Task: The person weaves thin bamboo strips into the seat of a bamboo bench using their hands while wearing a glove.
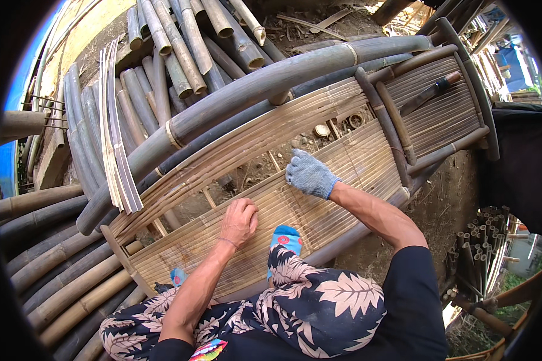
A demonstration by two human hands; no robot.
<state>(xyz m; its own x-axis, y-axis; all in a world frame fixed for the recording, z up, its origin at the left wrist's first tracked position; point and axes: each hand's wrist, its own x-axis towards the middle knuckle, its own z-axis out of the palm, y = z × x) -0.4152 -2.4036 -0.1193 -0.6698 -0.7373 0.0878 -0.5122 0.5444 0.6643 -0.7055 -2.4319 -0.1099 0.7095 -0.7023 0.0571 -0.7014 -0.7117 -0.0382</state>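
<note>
I sit on a bamboo bench whose seat is made of long, narrow bamboo slats (pixel 343 159), with an open gap running lengthwise between two bands of them. My left hand (pixel 239 222) is bare and rests on the near band, fingers curled inward close to the gap's edge; whatever may be under them is hidden. A grey knit glove covers my right hand (pixel 310 174), which is farther right. Its fingers bend over the edge slat at the gap, closed on it. Through the gap show thin crosspieces (pixel 209 197) and the ground.
A thick bamboo rail (pixel 253 81) curves along the far side. A large knife (pixel 430 93) lies on the slats at the right end. Loose split strips (pixel 117 138) lean across the rail at left. Bamboo poles (pixel 180 54) are piled behind and at left (pixel 60 271).
</note>
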